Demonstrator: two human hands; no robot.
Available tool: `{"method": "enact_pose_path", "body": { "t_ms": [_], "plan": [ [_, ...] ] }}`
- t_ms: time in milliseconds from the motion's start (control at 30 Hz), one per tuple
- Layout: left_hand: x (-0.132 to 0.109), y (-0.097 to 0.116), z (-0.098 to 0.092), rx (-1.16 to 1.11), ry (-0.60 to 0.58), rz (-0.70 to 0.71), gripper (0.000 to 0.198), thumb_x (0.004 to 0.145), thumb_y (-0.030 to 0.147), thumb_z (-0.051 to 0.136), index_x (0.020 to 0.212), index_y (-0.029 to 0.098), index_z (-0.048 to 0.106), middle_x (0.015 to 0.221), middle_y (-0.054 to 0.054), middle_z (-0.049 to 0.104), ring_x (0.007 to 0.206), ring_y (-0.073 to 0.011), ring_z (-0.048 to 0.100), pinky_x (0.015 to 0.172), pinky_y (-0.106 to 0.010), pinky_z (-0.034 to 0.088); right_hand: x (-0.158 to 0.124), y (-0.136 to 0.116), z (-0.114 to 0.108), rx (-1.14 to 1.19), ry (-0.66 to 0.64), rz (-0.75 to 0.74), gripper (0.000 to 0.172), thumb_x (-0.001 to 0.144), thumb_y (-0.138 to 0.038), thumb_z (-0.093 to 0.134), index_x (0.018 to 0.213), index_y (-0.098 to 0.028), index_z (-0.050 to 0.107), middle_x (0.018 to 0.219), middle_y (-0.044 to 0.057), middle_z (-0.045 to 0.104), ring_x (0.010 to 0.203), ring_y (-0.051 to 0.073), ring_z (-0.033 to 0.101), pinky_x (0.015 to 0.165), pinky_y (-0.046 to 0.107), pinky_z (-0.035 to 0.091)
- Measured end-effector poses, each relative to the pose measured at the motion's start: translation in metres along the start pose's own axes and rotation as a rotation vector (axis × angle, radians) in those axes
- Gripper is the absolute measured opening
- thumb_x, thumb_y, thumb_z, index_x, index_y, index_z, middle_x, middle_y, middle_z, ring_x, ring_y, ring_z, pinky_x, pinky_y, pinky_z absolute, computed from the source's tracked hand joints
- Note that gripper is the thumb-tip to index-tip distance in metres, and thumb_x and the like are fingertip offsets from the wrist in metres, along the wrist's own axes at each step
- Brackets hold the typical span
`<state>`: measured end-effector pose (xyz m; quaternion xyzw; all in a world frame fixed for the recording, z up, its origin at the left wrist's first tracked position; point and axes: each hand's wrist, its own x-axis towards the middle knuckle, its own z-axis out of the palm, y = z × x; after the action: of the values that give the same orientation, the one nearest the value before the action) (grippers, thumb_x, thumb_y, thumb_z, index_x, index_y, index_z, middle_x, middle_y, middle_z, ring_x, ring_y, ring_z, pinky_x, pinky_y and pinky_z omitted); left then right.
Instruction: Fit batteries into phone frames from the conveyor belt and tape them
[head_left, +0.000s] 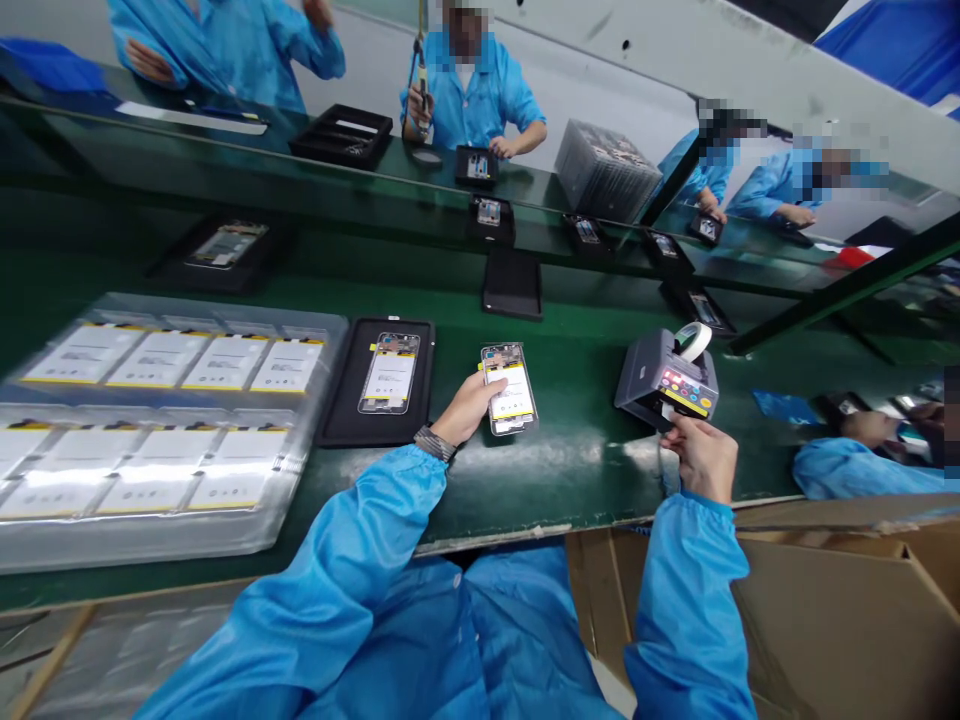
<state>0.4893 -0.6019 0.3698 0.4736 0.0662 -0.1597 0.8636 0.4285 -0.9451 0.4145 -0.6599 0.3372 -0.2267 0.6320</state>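
Note:
My left hand (472, 405) grips a phone frame (511, 418) with a white battery seated in it, thumb on top and fingers beneath, just above the bench. On the right, my right hand (703, 452) is closed at the front of a grey tape dispenser (646, 372), pinching a small piece of tape (667, 411) at its outlet. A roll of white tape (694, 342) sits on the dispenser, and red digits glow on its panel. Left of my left hand, a second phone frame with a battery (390, 373) lies in a black tray (345, 410).
A clear plastic tray (259, 535) at left holds several white batteries (225, 360). Beyond stands an empty-looking black tray (512, 284), then a conveyor line with phones in black trays (491, 220). Co-workers in blue work opposite; a blue sleeve (862, 468) is at right. Cardboard boxes (832, 600) stand below.

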Motion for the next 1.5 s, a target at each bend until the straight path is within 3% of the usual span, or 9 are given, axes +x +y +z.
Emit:
{"method": "enact_pose_path", "body": {
  "t_ms": [200, 300, 467, 567, 733, 1500],
  "plan": [
    [-0.001, 0.001, -0.004, 0.036, -0.113, -0.001, 0.049, 0.070, 0.027, 0.086, 0.112, 0.011, 0.066, 0.108, -0.014, 0.075, 0.094, -0.0271, 0.072, 0.083, -0.039, 0.058, -0.002, -0.005, -0.012, -0.059, -0.014, -0.044, 0.023, 0.054, -0.024, 0.084, 0.059, -0.014, 0.064, 0.045, -0.001, 0.055, 0.038, 0.011, 0.051, 0.038, 0.020, 0.045],
    [-0.003, 0.002, -0.002, 0.064, -0.161, -0.004, 0.055, 0.067, 0.023, 0.088, 0.115, 0.011, 0.064, 0.113, -0.015, 0.074, 0.098, -0.0286, 0.072, 0.084, -0.039, 0.059, -0.028, -0.008, -0.004, -0.110, -0.153, -0.095, 0.025, 0.056, -0.031, 0.084, 0.067, -0.013, 0.070, 0.047, 0.000, 0.057, 0.038, 0.011, 0.051, 0.040, 0.022, 0.045],
    [-0.006, 0.001, 0.001, 0.080, -0.193, 0.047, 0.058, 0.065, 0.020, 0.088, 0.117, 0.013, 0.063, 0.117, -0.014, 0.074, 0.107, -0.0300, 0.070, 0.094, -0.043, 0.056, -0.101, 0.002, 0.052, -0.180, -0.555, -0.095, 0.033, 0.068, -0.045, 0.083, 0.075, -0.016, 0.071, 0.050, 0.001, 0.060, 0.040, 0.013, 0.051, 0.042, 0.024, 0.043],
    [-0.007, -0.001, 0.003, 0.102, -0.188, 0.083, 0.060, 0.065, 0.020, 0.088, 0.119, 0.013, 0.062, 0.118, -0.014, 0.073, 0.110, -0.0302, 0.069, 0.097, -0.043, 0.055, -0.129, 0.013, 0.086, -0.185, -0.657, -0.077, 0.036, 0.071, -0.050, 0.082, 0.076, -0.017, 0.069, 0.050, 0.000, 0.059, 0.040, 0.012, 0.049, 0.042, 0.023, 0.041],
    [-0.005, -0.002, 0.002, 0.118, -0.170, 0.109, 0.061, 0.065, 0.020, 0.088, 0.119, 0.014, 0.061, 0.119, -0.014, 0.073, 0.110, -0.0308, 0.069, 0.097, -0.044, 0.055, -0.137, 0.022, 0.108, -0.190, -0.637, -0.112, 0.040, 0.071, -0.054, 0.080, 0.075, -0.017, 0.067, 0.049, -0.001, 0.057, 0.042, 0.012, 0.049, 0.044, 0.023, 0.041],
    [-0.004, 0.000, 0.001, 0.127, -0.131, 0.139, 0.062, 0.063, 0.020, 0.089, 0.118, 0.012, 0.061, 0.121, -0.015, 0.072, 0.112, -0.0319, 0.068, 0.099, -0.046, 0.054, -0.132, 0.031, 0.118, -0.241, -0.602, -0.181, 0.041, 0.072, -0.056, 0.078, 0.074, -0.017, 0.065, 0.051, 0.000, 0.059, 0.044, 0.013, 0.052, 0.047, 0.024, 0.039]
  ]
}}
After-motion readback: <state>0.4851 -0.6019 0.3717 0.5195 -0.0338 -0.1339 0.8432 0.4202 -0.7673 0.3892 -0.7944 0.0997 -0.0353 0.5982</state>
